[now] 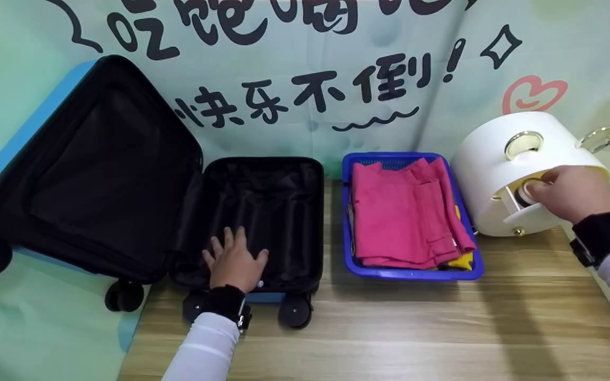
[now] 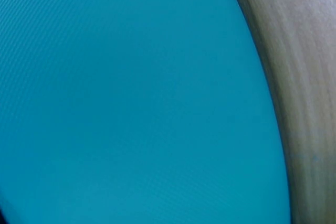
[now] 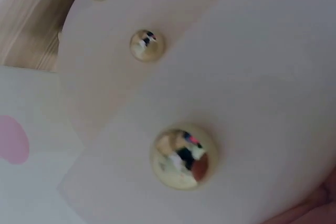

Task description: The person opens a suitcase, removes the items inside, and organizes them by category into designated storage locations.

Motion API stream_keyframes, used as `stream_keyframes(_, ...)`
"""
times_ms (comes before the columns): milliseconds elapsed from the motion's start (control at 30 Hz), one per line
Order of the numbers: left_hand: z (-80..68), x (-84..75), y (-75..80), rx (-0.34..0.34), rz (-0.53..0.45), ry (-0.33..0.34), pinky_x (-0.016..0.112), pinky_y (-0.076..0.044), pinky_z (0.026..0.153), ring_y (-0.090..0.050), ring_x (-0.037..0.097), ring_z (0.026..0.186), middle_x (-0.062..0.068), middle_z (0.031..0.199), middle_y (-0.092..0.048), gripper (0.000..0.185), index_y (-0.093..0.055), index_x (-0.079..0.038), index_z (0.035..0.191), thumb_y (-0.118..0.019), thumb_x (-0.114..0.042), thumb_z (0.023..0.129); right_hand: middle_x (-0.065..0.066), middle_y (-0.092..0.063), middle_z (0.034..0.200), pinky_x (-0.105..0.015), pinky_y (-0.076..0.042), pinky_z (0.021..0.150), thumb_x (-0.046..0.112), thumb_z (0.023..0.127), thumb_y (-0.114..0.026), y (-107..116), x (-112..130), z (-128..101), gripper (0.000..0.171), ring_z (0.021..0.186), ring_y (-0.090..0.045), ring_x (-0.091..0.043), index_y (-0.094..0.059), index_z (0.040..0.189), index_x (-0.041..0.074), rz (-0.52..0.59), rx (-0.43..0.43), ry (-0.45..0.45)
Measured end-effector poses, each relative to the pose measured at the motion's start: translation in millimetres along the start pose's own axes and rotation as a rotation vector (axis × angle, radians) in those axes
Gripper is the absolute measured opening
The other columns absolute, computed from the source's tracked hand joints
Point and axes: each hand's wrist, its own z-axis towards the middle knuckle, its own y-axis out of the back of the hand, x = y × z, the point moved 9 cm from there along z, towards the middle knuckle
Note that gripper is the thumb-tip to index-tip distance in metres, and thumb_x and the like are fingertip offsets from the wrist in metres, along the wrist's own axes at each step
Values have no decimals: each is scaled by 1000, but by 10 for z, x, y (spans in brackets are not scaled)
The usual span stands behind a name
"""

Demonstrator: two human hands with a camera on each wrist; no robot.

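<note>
On the left of the wooden tabletop [image 1: 400, 328] lies an open blue suitcase [image 1: 262, 222], black-lined; its lid [image 1: 93, 169] leans up against the far wall, its wheels [image 1: 294, 311] at the near edge. Left hand [image 1: 235, 262] rests flat inside the lower half of the suitcase, near its near rim, fingers spread and straight, palm down on the black lining, gripping nothing. Left wrist view shows only a blue surface [image 2: 131, 98], close up, with a strip of blurred wood [image 2: 304, 103] on the right; hand not visible there.

Middle: blue plastic basket [image 1: 411, 272] just right of the suitcase, apart from it, holding folded pink clothes [image 1: 400, 217]; a bit of yellow fabric [image 1: 461, 261] pokes out under them at the near right corner.

Right side: white cylindrical case [image 1: 501, 159] lying on its side, gold ring fittings [image 1: 523, 144] on top, small gold stud at its near bottom. Right hand [image 1: 570, 193] is on the case's front, fingers curled around a white flap or latch part; grip looks closed on it, fingertips partly hidden. Right wrist view shows the white case surface [image 3: 252, 51] close up with three gold ball studs [image 3: 182, 157], a sliver of finger at the bottom right corner.

Both arms in white sleeves with black wrist straps. Far wall is a pale green banner with black printed characters and a pink heart.
</note>
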Motion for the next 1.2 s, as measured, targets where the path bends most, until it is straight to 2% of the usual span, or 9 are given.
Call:
stream_keyframes(67, 1, -7, 1, -1, 3, -2, 74, 2, 125, -3, 56, 160, 24, 176, -10, 87, -22, -11, 169, -59, -53, 103, -28, -73, 85, -52, -44, 70, 32, 99, -63, 33, -22, -59, 41, 83, -63, -49, -75, 105, -7, 25, -98, -26)
stream_keyframes(133, 4, -15, 3, -3, 7, -3, 75, 2, 125, -3, 56, 160, 24, 176, -11, 86, -23, -11, 169, -59, -53, 103, -36, -69, 106, -62, -42, 89, 32, 100, -59, 53, -50, -135, 46, 102, -58, -57, -70, 112, -11, 71, -195, -56)
stream_keyframes(233, 6, -23, 3, -3, 10, -6, 75, 1, 125, -4, 56, 160, 24, 176, -11, 86, -23, -11, 169, -59, -53, 103, -44, -48, 135, -69, -24, 113, 34, 101, -56, 69, -88, -234, 55, 129, -39, -60, -57, 127, -15, 154, -320, -80)
stream_keyframes(367, 8, -22, 1, -4, 9, -7, 75, 2, 124, -4, 56, 160, 24, 176, -11, 86, -23, -11, 169, -59, -53, 103, -37, -23, 164, -71, -4, 123, 39, 103, -55, 5, -77, -268, 72, 150, -15, -57, -36, 153, -10, 175, -327, -9)
stream_keyframes(433, 7, -20, 0, -4, 8, -6, 75, 2, 124, -4, 56, 160, 24, 176, -12, 86, -23, -11, 169, -59, -53, 103, -32, -12, 172, -72, 3, 124, 44, 104, -53, -40, -53, -256, 77, 155, -7, -57, -29, 161, -4, 141, -281, 55)
stream_keyframes(633, 0, -9, -1, 3, -4, -5, 75, 4, 125, 0, 56, 160, 24, 176, -8, 87, -22, -10, 169, -59, -53, 103, -30, -13, 173, -74, 4, 123, 55, 97, -65, -96, 16, -219, 90, 158, -3, -56, -33, 161, -1, 7, -152, 190)
stream_keyframes(867, -2, 1, 6, -5, 0, -3, 75, 3, 125, 0, 56, 160, 24, 176, -9, 86, -24, -10, 168, -59, -53, 103, -35, -23, 168, -81, -4, 116, 53, 79, -87, -132, 18, -154, 108, 154, -11, -61, -37, 159, 1, -99, -33, 237)
stream_keyframes(1033, -7, -3, -4, -1, 2, -3, 74, 2, 125, 1, 56, 160, 24, 176, -9, 86, -24, -10, 168, -59, -53, 103, -37, -33, 160, -81, -16, 109, 41, 71, -94, -104, 44, -114, 103, 143, -27, -62, -44, 152, 2, -118, -46, 257)
stream_keyframes(1200, -5, -9, 5, 5, 3, -2, 74, 3, 125, 2, 56, 160, 24, 176, -7, 87, -22, -10, 169, -59, -53, 103, -39, -39, 152, -80, -22, 108, 34, 69, -97, -70, 73, -86, 97, 138, -33, -63, -50, 147, 1, -87, -88, 258)
